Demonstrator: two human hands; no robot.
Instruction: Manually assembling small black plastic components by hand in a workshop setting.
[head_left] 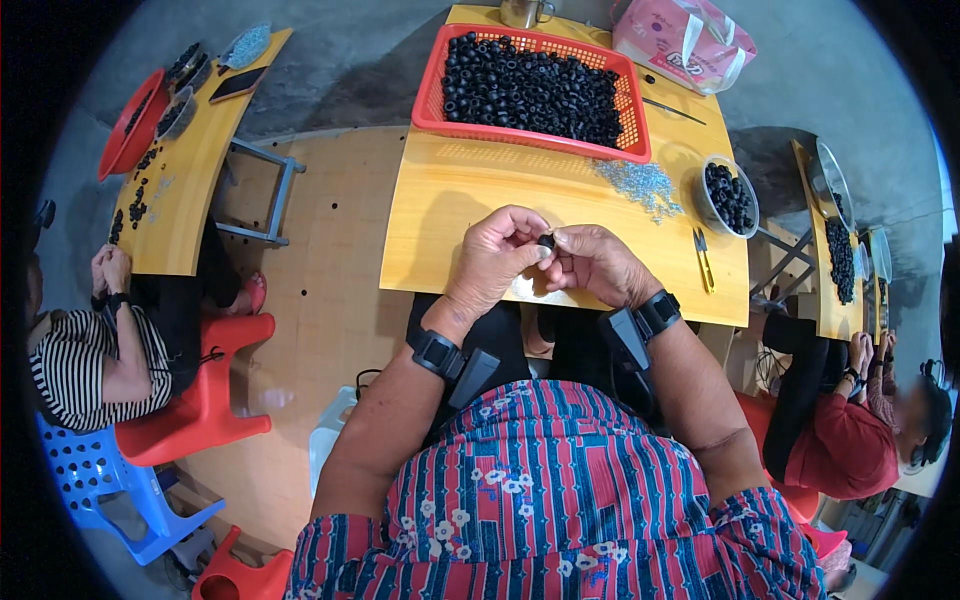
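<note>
Just above the front edge of the yellow table point(430, 240), my two hands meet around one small black ring-like part point(546, 242). My left hand point(498, 252) pinches it from the left. From the other side, the fingers of my right hand point(598, 262) close on the same part, hiding much of it. Beyond my hands stands a red plastic basket point(425, 105) heaped with black ring-shaped parts point(530, 90). A loose pile of small clear pieces point(640, 188) lies in front of its right corner.
Right of my hands are yellow-handled snips point(704, 262) and a clear tub point(708, 215) of black parts. A pink bag point(680, 40), a metal mug point(522, 12) and a thin dark rod point(674, 110) lie farther back. Other people sit at tables left and right.
</note>
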